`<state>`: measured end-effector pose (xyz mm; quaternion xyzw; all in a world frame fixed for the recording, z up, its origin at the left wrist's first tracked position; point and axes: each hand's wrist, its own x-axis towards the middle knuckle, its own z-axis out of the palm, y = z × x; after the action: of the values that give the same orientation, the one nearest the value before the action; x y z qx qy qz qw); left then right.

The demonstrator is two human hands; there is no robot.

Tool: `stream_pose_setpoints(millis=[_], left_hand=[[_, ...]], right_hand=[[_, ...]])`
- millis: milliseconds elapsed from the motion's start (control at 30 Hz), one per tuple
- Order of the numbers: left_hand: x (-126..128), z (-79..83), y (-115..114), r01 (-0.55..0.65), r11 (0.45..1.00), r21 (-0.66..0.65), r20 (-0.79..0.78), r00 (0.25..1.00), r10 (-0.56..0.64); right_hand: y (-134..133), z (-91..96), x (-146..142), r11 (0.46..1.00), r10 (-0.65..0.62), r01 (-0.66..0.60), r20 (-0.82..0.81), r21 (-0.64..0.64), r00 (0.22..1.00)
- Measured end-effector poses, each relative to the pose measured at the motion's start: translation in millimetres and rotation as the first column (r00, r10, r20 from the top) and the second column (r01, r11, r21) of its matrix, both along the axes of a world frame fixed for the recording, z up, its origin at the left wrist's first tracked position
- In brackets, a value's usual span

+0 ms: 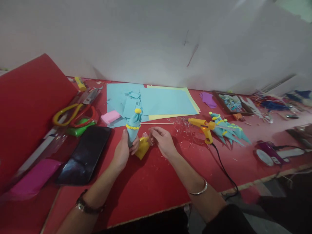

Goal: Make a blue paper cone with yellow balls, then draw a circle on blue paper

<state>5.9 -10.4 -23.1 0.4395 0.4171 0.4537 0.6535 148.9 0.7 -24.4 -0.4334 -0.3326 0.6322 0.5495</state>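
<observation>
My left hand (124,151) is wrapped round a light blue cone (133,131), held upright with its tip down. Swirled blue material tops the cone, with a ring of small yellow beads below the swirl and a yellow ball at the peak. Just right of it, a yellow packet (142,148) with a crinkled clear end lies on the red table. My right hand (162,140) is beside that clear end, its thumb and fingers pinched together. Whatever sits between those fingertips is too small to make out.
A yellow glue gun (203,126) with a lit light lies to the right, near blue beaded cones (227,128). Blue sheets (168,101) and a thin stick (158,123) lie behind my hands. At left are a black phone (85,156), scissors (73,117) and pink packets (110,117).
</observation>
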Motion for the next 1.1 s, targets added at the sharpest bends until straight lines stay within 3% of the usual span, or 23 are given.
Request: stream_pose_setpoints(millis=[167,333,567,767,933,1100], left_hand=[[-2,4.1,-3,-0.075,0.997,-0.020,-0.107,0.992,0.073],[-1,12.9,-5,-0.095,0.995,0.009,-0.179,0.979,0.095],[3,11.6,-6,-0.100,0.993,0.057,-0.152,0.982,0.108],[1,4.6,-4,-0.152,0.984,0.088,-0.077,0.984,0.159],[3,1.9,-2,-0.149,0.983,0.103,-0.020,0.988,0.152],[5,3.5,-3,-0.109,0.988,0.113,0.034,0.994,0.106]], right_hand=[[1,2.1,3,0.993,-0.119,0.119,-0.025,0.007,0.993],[1,-0.3,0,0.994,-0.106,0.107,-0.030,0.021,0.994],[2,-5.9,-2,0.991,-0.130,0.129,0.032,0.032,0.991],[3,-7.3,-1,0.987,-0.117,0.114,0.022,0.116,0.993],[5,-3.5,-1,0.979,-0.150,0.146,0.016,0.142,0.989],[0,5.7,-6,0.966,-0.117,0.097,0.072,0.239,0.991]])
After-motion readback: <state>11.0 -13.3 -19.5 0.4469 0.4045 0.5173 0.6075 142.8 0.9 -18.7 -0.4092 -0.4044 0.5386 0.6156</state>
